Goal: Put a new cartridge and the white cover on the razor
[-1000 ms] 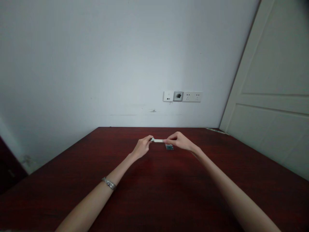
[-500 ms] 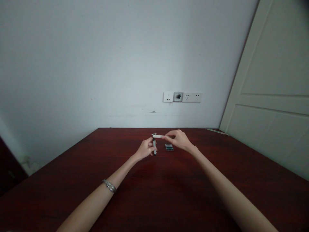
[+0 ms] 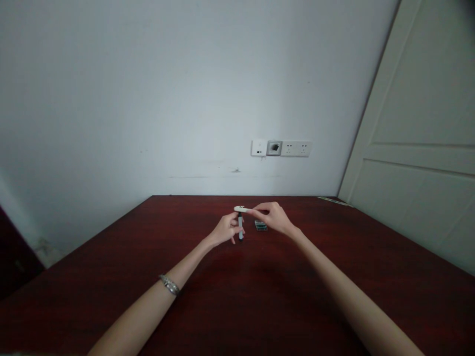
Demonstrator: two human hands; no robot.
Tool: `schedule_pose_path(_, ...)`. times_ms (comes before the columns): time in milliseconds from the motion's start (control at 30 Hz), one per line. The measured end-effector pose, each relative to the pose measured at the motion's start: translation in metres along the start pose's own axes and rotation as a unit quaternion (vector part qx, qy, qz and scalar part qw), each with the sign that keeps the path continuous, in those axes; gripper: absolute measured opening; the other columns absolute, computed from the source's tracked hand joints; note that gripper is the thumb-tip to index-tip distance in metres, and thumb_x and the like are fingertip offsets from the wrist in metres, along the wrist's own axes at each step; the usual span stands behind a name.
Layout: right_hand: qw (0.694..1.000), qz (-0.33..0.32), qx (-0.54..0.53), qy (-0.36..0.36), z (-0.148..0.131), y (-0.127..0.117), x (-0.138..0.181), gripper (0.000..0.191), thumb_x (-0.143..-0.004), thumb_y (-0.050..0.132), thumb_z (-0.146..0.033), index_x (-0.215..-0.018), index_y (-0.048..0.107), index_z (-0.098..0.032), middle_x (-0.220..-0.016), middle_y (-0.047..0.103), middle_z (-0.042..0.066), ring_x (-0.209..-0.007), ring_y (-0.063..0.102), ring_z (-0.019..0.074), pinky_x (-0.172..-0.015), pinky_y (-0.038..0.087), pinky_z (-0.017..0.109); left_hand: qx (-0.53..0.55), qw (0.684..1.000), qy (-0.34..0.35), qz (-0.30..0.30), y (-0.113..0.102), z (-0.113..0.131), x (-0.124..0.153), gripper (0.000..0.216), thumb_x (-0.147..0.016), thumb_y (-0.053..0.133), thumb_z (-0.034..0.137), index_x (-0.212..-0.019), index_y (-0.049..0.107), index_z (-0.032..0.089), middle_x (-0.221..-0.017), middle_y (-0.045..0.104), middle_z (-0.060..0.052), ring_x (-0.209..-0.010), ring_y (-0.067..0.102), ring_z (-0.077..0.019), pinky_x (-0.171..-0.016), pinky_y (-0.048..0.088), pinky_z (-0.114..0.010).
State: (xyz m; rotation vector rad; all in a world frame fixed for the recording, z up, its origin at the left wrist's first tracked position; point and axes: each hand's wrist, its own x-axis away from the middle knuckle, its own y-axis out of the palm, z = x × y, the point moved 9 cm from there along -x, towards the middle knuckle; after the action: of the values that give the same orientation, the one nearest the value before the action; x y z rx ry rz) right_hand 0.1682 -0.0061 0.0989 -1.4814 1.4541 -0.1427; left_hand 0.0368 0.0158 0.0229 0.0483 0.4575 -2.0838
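My left hand (image 3: 225, 228) is closed around a slim grey stick with black ends (image 3: 240, 227), held nearly upright above the table. From the right, my right hand (image 3: 272, 216) pinches a flat white strip (image 3: 243, 209) between thumb and fingers. This strip lies crosswise over the top of the stick and seems to touch it; a small white piece shows just behind its far end. The exact kind of both things is too small to make out. Below my right hand, a small clear case with dark green contents (image 3: 261, 226) rests on the table.
The dark red wooden table (image 3: 237, 306) runs up to a pale wall with a row of sockets (image 3: 296, 148). A light panelled door (image 3: 419, 153) stands along the right side. A thin pale strip (image 3: 336, 201) lies near the table's back right edge.
The grey stick has shifted slightly right and stands straighter. The white strip's left end now covers more of the white T-shaped piece at the stick's top. Both hands keep their holds.
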Motion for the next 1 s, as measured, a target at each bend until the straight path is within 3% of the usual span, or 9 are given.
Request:
schedule_pose_path(200, 0.998, 0.048, -0.016, 0.033, 0.029, -0.014, 0.003, 0.043, -0.078, 0.048, -0.054, -0.078, 0.072, -0.018, -0.076, 0.069, 0.007, -0.07, 0.059, 0.0205, -0.063, 0.04, 0.028, 0.003, 1.0, -0.008, 0.0, -0.001, -0.002, -0.001, 0.026, -0.072, 0.055, 0.02, -0.095, 0.044, 0.014, -0.074, 0.064, -0.007, -0.059, 0.064, -0.0177, -0.036, 0.046, -0.019)
schedule_pose_path(333, 0.984, 0.039, -0.159, 0.077, 0.039, 0.0, 0.01, 0.045, -0.078, 0.047, -0.052, -0.081, 0.069, -0.013, -0.053, 0.053, 0.0, -0.049, 0.045, 0.0109, -0.047, 0.032, 0.023, 0.01, 1.0, -0.021, 0.003, -0.001, -0.009, -0.004, 0.028, -0.071, 0.055, 0.019, -0.096, 0.044, 0.014, -0.072, 0.065, -0.007, -0.058, 0.064, -0.0175, -0.036, 0.046, -0.019)
schedule_pose_path(400, 0.951, 0.016, -0.28, 0.134, 0.039, 0.018, 0.016, 0.044, -0.075, 0.05, -0.052, -0.088, 0.065, -0.013, -0.05, 0.043, -0.005, -0.04, 0.034, 0.0067, -0.039, 0.025, 0.021, 0.009, 1.0, -0.025, 0.004, -0.001, -0.01, -0.004, 0.029, -0.071, 0.055, 0.018, -0.097, 0.045, 0.013, -0.072, 0.065, -0.007, -0.057, 0.063, -0.0166, -0.036, 0.046, -0.019)
schedule_pose_path(500, 0.884, -0.025, -0.421, 0.2, 0.026, 0.044, 0.025, 0.041, -0.071, 0.057, -0.049, -0.094, 0.059, -0.015, -0.052, 0.039, -0.007, -0.037, 0.027, 0.0037, -0.034, 0.017, 0.017, 0.001, 1.0, -0.027, 0.008, 0.0, -0.01, -0.004, 0.028, -0.071, 0.056, 0.018, -0.097, 0.046, 0.013, -0.071, 0.064, -0.006, -0.055, 0.063, -0.0156, -0.036, 0.047, -0.019)
schedule_pose_path(633, 0.84, -0.03, -0.487, 0.238, 0.013, 0.06, 0.034, 0.038, -0.069, 0.06, -0.045, -0.093, 0.057, -0.015, -0.052, 0.039, -0.008, -0.035, 0.024, 0.0016, -0.033, 0.012, 0.015, -0.006, 1.0, -0.023, 0.014, 0.0, -0.009, -0.004, 0.029, -0.071, 0.054, 0.016, -0.099, 0.046, 0.014, -0.071, 0.063, -0.005, -0.054, 0.063, -0.0163, -0.034, 0.047, -0.021)
schedule_pose_path(833, 0.832, -0.004, -0.492, 0.256, 0.01, 0.077, 0.052, 0.04, -0.071, 0.058, -0.048, -0.094, 0.057, -0.015, -0.052, 0.037, -0.009, -0.033, 0.023, 0.0008, -0.031, 0.013, 0.014, -0.022, 0.999, -0.02, 0.037, -0.002, -0.013, -0.006, 0.028, -0.071, 0.054, 0.014, -0.099, 0.048, 0.013, -0.072, 0.063, -0.006, -0.053, 0.061, -0.0146, -0.034, 0.046, -0.019)
schedule_pose_path(1000, 0.847, 0.028, -0.477, 0.233, 0.009, 0.07, 0.044, 0.042, -0.071, 0.057, -0.05, -0.094, 0.056, -0.015, -0.053, 0.039, -0.009, -0.034, 0.025, 0.0007, -0.03, 0.015, 0.014, -0.042, 0.999, -0.009, 0.032, 0.0, -0.012, -0.007, 0.033, -0.071, 0.053, 0.012, -0.103, 0.049, 0.014, -0.07, 0.063, -0.004, -0.052, 0.06, -0.0125, -0.035, 0.045, -0.016)
